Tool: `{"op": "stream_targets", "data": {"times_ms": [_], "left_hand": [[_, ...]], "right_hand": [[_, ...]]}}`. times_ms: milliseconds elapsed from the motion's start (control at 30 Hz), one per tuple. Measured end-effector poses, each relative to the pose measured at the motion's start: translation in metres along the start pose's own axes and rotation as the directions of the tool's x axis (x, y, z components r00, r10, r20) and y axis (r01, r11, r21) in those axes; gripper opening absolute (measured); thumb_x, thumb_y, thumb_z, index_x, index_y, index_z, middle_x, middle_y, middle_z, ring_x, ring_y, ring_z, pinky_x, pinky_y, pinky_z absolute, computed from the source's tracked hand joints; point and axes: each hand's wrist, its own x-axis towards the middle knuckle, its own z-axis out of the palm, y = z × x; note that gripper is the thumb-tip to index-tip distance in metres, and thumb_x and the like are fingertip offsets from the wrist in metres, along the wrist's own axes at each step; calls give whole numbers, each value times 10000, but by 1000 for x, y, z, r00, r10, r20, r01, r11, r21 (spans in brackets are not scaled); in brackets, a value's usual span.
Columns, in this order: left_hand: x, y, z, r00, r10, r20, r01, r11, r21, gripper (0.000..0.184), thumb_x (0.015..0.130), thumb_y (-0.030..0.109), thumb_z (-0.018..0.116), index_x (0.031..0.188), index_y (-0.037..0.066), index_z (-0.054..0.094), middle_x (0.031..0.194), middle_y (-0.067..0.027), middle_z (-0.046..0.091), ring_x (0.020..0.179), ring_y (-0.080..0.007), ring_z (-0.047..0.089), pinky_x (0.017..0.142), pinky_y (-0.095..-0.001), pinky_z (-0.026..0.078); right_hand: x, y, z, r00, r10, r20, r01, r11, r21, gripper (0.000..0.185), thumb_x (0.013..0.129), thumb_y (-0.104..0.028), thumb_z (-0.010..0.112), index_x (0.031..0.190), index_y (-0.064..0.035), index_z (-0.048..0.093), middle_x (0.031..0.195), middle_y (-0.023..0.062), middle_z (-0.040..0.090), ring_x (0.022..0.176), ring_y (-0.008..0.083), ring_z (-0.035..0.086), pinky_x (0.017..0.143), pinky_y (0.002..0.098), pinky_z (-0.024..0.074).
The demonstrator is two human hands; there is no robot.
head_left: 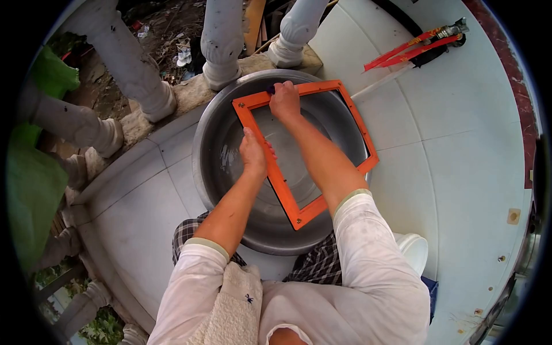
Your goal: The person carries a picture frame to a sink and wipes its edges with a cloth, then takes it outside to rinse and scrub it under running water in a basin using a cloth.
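An orange rectangular frame [278, 179] with an open middle and screws at its corners is held tilted over a large grey metal basin [202, 167]. My left hand [253, 152] is closed around the frame's left side. On the frame's far bar, my right hand [286, 102] has its fingers closed on a small dark purple cloth [271, 89], most of it hidden by the hand. Inside the basin a little shine shows on the grey bottom; whether there is water, I cannot tell.
White balusters [221, 43] on a stone ledge line the far and left sides. A pole with red strips [402, 53] lies on the tiled floor at right. A white bucket [415, 253] stands beside my right leg. Green sheeting [34, 190] hangs at far left.
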Motion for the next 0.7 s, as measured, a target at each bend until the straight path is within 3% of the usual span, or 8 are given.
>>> {"op": "stream_targets", "data": {"times_ms": [167,267,333,367,433,567,600,700], "left_hand": [[8,2,-2,994,48,95,-50,999,18,559,957,582,274,972,58,470,684,-76,496,529,-190,503,463,-341,455],[12,6,-9,980,39,197,-28,998,-61,624,932,642,245,984,65,477,685,-70,501,542,-192,508,484,-354,459],[12,13,-10,967,14,254,27,988,-154,680,906,693,217,989,74,487,693,-67,514,548,-193,509,499,-365,459],[14,17,-12,956,8,292,50,981,-189,708,892,712,205,1017,80,498,750,-73,539,613,-200,534,542,-376,471],[18,26,-17,930,3,368,99,961,-259,771,866,750,180,1073,90,521,863,-86,589,742,-213,583,630,-399,493],[23,25,-19,925,-26,379,192,893,-407,875,841,778,167,1245,80,507,1245,-108,527,1191,-257,478,988,-420,397],[19,25,-18,912,-81,401,263,867,-423,887,834,786,181,1236,67,510,1234,-113,536,1190,-269,478,1026,-415,364],[11,26,-16,925,-68,373,222,896,-386,886,828,792,192,1224,64,504,1197,-108,553,1112,-262,531,912,-414,457]], "right_hand": [[-3,-52,-14,960,-272,69,219,879,422,230,722,-91,651,943,-43,691,1003,163,602,1005,345,547,891,411,440],[8,-79,-22,938,-318,139,226,865,448,252,705,-74,644,949,-58,706,1000,142,615,1010,327,554,895,397,447],[0,-78,-21,930,-362,67,306,861,407,255,693,-65,640,939,-58,707,983,138,618,998,327,556,891,395,449],[-5,-76,-24,922,-387,32,347,857,381,256,687,-60,639,933,-58,707,975,136,619,992,327,556,888,394,449],[-25,-70,-41,870,-464,165,374,841,392,285,669,-25,635,943,-61,704,1047,132,607,1031,320,546,902,392,448],[-64,-62,-86,773,-501,388,332,841,427,319,637,23,623,935,-58,707,1035,132,606,1027,303,550,899,381,452],[-62,-61,-91,754,-514,409,336,837,431,312,640,23,620,929,-56,708,1022,131,609,1020,302,553,895,381,454],[-57,-61,-93,749,-514,419,325,835,443,289,647,20,615,910,-51,710,992,128,616,1003,301,563,888,382,458]]}}
